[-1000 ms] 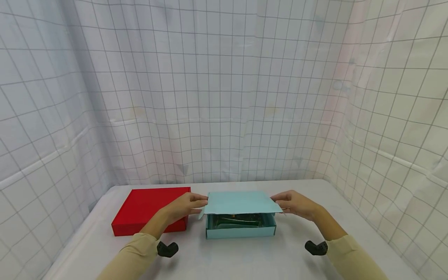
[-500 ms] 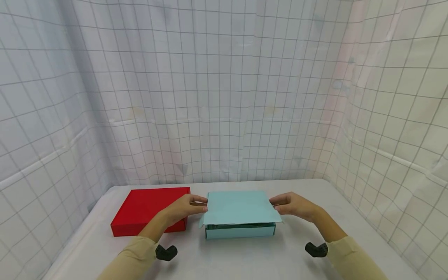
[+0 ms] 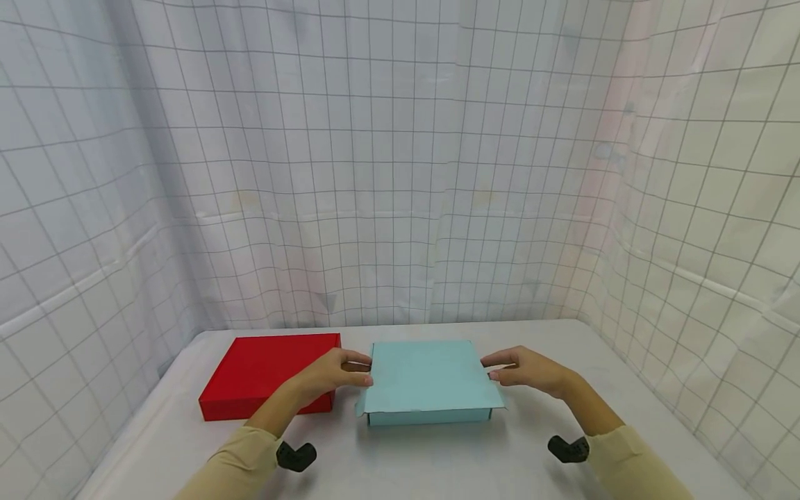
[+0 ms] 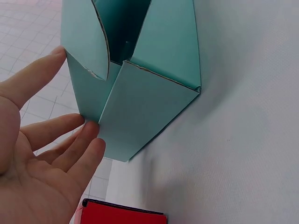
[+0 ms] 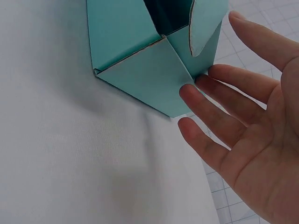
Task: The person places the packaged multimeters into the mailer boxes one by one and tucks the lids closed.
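Observation:
A light blue cardboard box [image 3: 431, 382] sits in the middle of the table, its lid lowered almost flat over the front wall. In the left wrist view, a side flap [image 4: 88, 42] hangs from the lid above a gap, and the box's inside is dark. My left hand [image 3: 328, 371] is at the box's left side, thumb at the lid's edge and fingertips against the side near the back. My right hand [image 3: 531, 368] is at the right side; its fairly straight fingers [image 5: 224, 112] touch or nearly touch the box, with the thumb by the lid.
A closed red box [image 3: 269, 375] lies on the white table [image 3: 431, 465] just left of my left hand. Gridded white curtains [image 3: 400, 173] enclose the table at the back and sides. A black device [image 3: 296, 456] is at each wrist.
The blue lid has come down toward the front wall, covering the green thing seen inside earlier. Both hands stay beside the box and have shifted only slightly.

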`<state>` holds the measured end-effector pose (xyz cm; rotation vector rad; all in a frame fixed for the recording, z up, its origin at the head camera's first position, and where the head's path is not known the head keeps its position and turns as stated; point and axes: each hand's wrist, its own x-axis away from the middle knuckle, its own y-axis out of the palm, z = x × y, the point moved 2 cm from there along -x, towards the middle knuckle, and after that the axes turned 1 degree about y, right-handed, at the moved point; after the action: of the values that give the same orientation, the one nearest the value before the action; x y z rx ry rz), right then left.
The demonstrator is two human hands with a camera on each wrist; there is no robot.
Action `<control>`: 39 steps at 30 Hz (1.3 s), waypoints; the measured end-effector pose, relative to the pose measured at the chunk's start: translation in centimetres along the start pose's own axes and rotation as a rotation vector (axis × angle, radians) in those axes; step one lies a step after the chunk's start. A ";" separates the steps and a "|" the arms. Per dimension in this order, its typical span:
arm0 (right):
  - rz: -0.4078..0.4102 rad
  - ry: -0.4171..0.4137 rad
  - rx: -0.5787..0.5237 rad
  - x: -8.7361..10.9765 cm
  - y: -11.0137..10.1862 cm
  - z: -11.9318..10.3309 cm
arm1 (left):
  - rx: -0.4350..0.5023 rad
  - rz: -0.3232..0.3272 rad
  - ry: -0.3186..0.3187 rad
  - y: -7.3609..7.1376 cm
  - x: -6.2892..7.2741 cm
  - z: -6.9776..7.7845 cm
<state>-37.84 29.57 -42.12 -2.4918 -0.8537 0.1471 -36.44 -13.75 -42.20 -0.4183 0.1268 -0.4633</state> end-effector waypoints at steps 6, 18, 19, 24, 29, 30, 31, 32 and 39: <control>0.031 0.027 0.046 0.1 0.3 -0.3 | -0.040 0.006 0.006 0.2 0.1 0.0; 0.052 0.049 0.040 -0.1 0.7 -0.2 | -0.094 0.022 0.036 0.6 0.3 -0.1; 0.052 0.050 0.037 -0.1 0.7 -0.1 | -0.094 0.022 0.037 0.6 0.3 -0.1; 0.056 0.052 0.037 0.0 0.9 -0.1 | -0.106 0.028 0.039 0.7 0.4 -0.2; 0.052 0.042 0.061 0.2 1.1 -0.3 | -0.114 0.026 0.046 0.8 0.6 0.0; 0.050 0.042 0.060 0.2 1.1 -0.4 | -0.112 0.027 0.047 0.9 0.6 0.1; 0.048 0.040 0.060 0.2 1.2 -0.4 | -0.110 0.027 0.049 0.9 0.7 0.2; 0.045 0.038 0.060 0.2 1.2 -0.4 | -0.111 0.028 0.052 0.9 0.7 0.2; 0.033 0.012 0.070 0.2 1.2 -0.4 | -0.120 0.035 0.057 1.1 0.8 0.4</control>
<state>-36.90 28.71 -42.36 -2.4399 -0.7899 0.1694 -35.18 -13.05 -42.28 -0.5203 0.2178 -0.4348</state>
